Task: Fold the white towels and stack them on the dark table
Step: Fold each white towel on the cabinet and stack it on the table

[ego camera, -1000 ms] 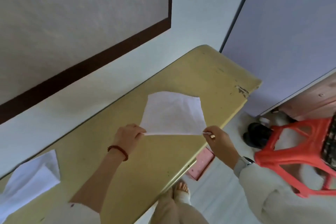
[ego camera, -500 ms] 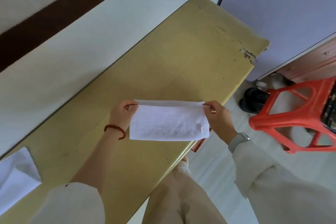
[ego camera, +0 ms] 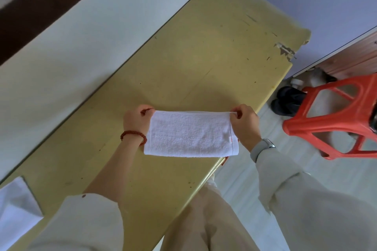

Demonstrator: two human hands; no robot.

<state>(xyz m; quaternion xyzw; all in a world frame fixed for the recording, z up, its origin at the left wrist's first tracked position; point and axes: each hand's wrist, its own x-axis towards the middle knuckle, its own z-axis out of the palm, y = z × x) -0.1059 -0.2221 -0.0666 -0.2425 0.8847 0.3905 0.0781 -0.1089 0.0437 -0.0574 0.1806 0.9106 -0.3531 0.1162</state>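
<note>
Two hands up over the long yellow-green table (ego camera: 204, 57), both busy with one small white fluffy towel (ego camera: 189, 134). Left hand (ego camera: 136, 121), with a red bead bracelet (ego camera: 133, 139) on the wrist: thumb and fingers pinched tight on the top left corner. Right hand (ego camera: 244, 126), with a grey watch (ego camera: 263, 146) on the wrist: pinched the same way on the top right corner. Held up flat between them, hanging down like a little flag, bottom edge just above the near side of the table or maybe touching it; hard to tell which.

Looked very different a second ago: opened wide, one layer, pointy corners sticking out. Now doubled over into a neat long strip, edges lined up along the top, tiny red tag showing at the right end. Means one fold done. Probably one or two more to go, likely end to end, left corner over to right corner. Needs both pinches kept tight to stop any slipping apart.

Also on the table, far off at the lower left: another piece of white cloth (ego camera: 14, 206), partly cut off by the edge of the view, so cannot say if folded well. Maybe the start of the stack. Not part of the job: red plastic stool (ego camera: 334, 116) on the floor at the right.
</note>
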